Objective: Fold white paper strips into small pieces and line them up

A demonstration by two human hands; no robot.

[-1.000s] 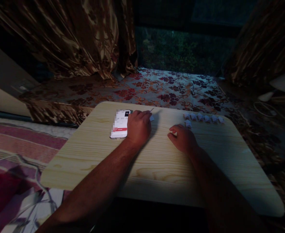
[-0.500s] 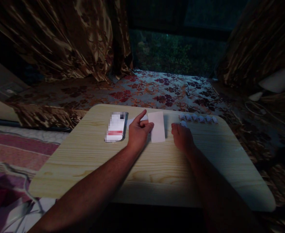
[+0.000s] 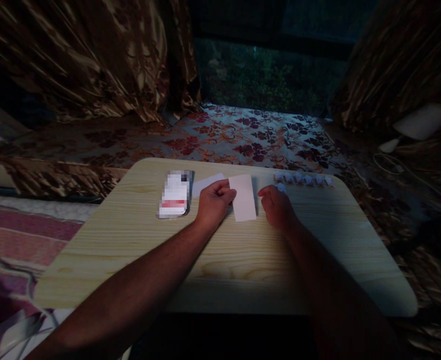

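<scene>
My left hand (image 3: 215, 202) pinches the left edge of a small white sheet of paper (image 3: 244, 197), held above the table with its face toward me. Just right of the sheet, apart from it, is my right hand (image 3: 277, 206), its fingers curled closed. Whether anything sits inside those fingers is hidden. Behind my left hand more white paper (image 3: 208, 184) lies flat, partly covered. A row of several small folded white paper pieces (image 3: 306, 180) runs along the back right, and a single piece (image 3: 281, 187) lies just behind my right hand.
The light wooden table (image 3: 235, 265) has rounded corners. A phone-like item (image 3: 173, 195), partly pixelated, lies left of my left hand. Beyond the table is a ledge with floral cloth (image 3: 254, 135), between curtains (image 3: 130, 60). A white lamp (image 3: 423, 122) stands at right.
My left index finger, raised before, has come down toward the paper. My right hand has moved slightly closer to the sheet. The view has shifted a little.
</scene>
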